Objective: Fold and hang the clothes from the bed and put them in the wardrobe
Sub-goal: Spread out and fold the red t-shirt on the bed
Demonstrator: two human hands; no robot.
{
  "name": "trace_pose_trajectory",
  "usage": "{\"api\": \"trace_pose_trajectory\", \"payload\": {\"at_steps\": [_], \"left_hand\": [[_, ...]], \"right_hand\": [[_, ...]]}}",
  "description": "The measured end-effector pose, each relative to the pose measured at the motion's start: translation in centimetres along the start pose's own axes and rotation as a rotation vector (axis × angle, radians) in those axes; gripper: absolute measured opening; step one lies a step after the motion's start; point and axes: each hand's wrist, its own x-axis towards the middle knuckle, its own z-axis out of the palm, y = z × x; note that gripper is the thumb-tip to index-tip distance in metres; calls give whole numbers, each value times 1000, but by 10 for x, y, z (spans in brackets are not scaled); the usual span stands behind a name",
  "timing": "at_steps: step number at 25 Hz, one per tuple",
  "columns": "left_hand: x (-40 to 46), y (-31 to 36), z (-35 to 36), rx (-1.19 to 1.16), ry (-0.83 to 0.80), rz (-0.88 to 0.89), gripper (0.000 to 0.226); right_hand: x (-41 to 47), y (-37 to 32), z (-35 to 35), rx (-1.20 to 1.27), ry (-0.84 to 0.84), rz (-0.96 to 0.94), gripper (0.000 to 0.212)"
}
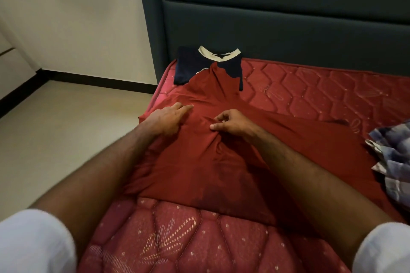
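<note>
Ahead of you a dark teal padded headboard rises behind the red quilted mattress. To your left you have a cream wall with a black skirting strip and pale floor below it.

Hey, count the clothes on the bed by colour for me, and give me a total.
Red: 1, the red garment spread on the mattress, under both hands
Navy with a cream collar: 1, the folded navy shirt by the headboard
Blue and white patterned: 1, the patterned garment at the right edge
Total: 3
</note>
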Motion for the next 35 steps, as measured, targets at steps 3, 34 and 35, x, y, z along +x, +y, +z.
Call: {"api": "trace_pose_trajectory", "payload": {"at_steps": [3, 34, 35], "left_hand": [[21, 1, 4, -121, 58, -56, 64], [-171, 4, 32, 31, 258, 415, 46], [-167, 11, 38, -20, 182, 338, 57]], "right_hand": [[4, 11, 9, 144, 146, -2, 17], [-141, 39, 59, -757, 118, -502, 63], [-142, 48, 57, -794, 98, -441, 70]]}}
